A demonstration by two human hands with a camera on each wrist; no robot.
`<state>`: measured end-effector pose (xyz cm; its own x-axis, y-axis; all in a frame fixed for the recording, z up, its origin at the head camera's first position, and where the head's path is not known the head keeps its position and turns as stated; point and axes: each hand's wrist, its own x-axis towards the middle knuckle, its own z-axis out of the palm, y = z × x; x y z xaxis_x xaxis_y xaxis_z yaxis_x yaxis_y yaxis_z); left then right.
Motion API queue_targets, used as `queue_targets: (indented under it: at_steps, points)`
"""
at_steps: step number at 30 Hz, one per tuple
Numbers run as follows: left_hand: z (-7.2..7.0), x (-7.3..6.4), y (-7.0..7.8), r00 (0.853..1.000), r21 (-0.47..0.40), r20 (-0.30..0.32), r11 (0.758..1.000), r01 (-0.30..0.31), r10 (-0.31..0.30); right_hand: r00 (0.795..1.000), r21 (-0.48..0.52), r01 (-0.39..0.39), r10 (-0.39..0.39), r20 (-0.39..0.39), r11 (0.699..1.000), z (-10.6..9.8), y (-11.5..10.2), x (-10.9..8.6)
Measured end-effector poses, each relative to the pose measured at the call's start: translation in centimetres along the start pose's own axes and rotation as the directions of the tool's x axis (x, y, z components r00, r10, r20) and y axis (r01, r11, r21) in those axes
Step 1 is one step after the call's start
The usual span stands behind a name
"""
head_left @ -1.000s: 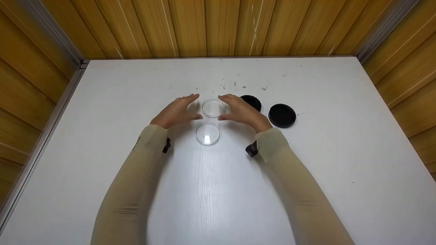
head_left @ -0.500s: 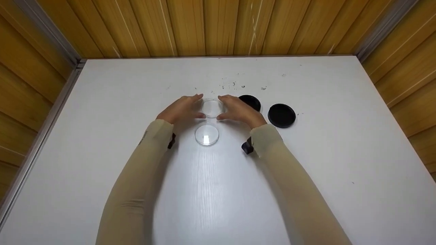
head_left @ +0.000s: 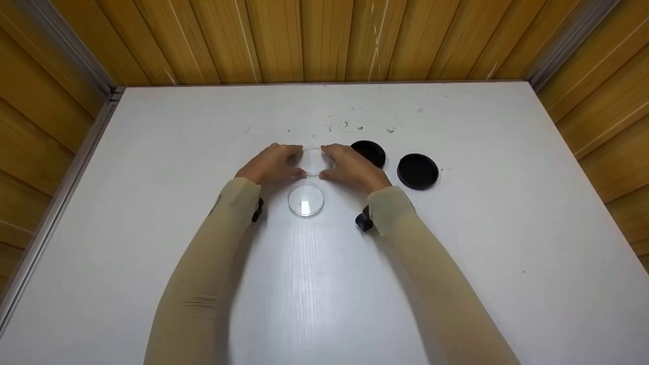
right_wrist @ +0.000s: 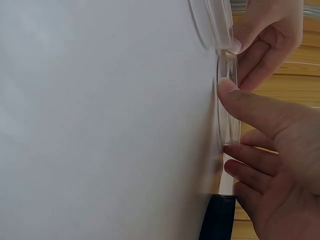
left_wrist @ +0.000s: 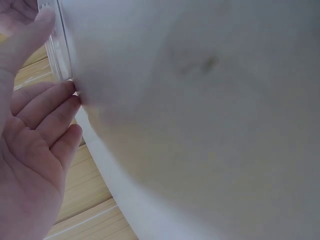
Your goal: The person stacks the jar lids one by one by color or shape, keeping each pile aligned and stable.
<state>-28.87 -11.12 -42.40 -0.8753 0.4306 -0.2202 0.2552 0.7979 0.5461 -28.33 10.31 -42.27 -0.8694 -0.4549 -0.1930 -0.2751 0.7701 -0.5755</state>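
A clear round petri dish lies on the white table between the two hands. My left hand holds its left side, thumb nearer and fingers at the far edge. From the opposite side my right hand holds the same dish; in the right wrist view its thumb lies against the wall of the dish. In the left wrist view the fingertips meet the dish edge. Just nearer to me, a second clear petri dish lies flat, touched by neither hand.
Two round black dishes sit to the right: one partly hidden behind my right hand, the other farther right. Dark specks mark the white table beyond the dishes. Wood-look panels stand around the back and sides.
My left hand has moved right to the far petri dish, and the right hand has closed in slightly leftward. Both now meet its rim. The other dishes stay in place.
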Motion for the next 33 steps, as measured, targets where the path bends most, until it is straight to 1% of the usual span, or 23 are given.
queue_targets:
  at_steps: [3, 6, 11, 13, 17, 20, 22, 27, 33]
  points:
    - [0.0, -0.1, 0.0, 1.0, 0.001, -0.006, 1.0, 0.012, -0.012, 1.0, 0.006, 0.018, -0.018, -0.007, 1.0, 0.1, 0.0, 0.0]
    - [0.0, -0.2, 0.0, 1.0, 0.009, -0.014, 1.0, 0.003, -0.003, 0.999, 0.016, 0.033, -0.033, -0.014, 0.999, 0.2, 0.0, 0.0]
    - [-0.2, -0.5, -0.1, 1.0, 0.006, -0.021, 1.0, -0.015, 0.015, 1.0, 0.03, 0.024, -0.023, -0.016, 0.999, 0.2, -0.2, -0.2]
    - [-0.3, -0.7, -0.1, 1.0, -0.004, -0.022, 1.0, -0.008, 0.008, 1.0, 0.023, 0.027, -0.026, -0.015, 0.999, 0.1, -0.4, -0.3]
    - [-0.7, -1.2, 0.0, 0.999, -0.022, -0.024, 0.999, 0.027, -0.027, 0.999, 0.009, 0.043, -0.043, -0.014, 0.999, -0.2, -0.7, -0.4]
    - [-1.0, -1.5, 0.0, 0.999, -0.023, -0.029, 0.999, 0.023, -0.024, 0.998, 0.007, 0.054, -0.054, -0.013, 0.999, -0.5, -0.9, -0.5]
    - [-1.1, -1.7, 0.0, 0.999, -0.027, -0.034, 1.0, 0.002, -0.003, 0.998, 0.009, 0.057, -0.057, -0.014, 0.998, -0.6, -1.0, -0.6]
    - [-1.3, -2.1, -0.1, 0.997, -0.02, -0.052, 0.998, -0.053, 0.052, 0.998, 0.053, 0.057, -0.055, -0.036, 0.997, -0.7, -1.2, -1.2]
    - [-1.3, -2.8, -0.2, 0.993, -0.042, -0.073, 0.994, -0.097, 0.094, 0.993, 0.073, 0.106, -0.101, -0.067, 0.992, -0.5, -1.3, -1.7]
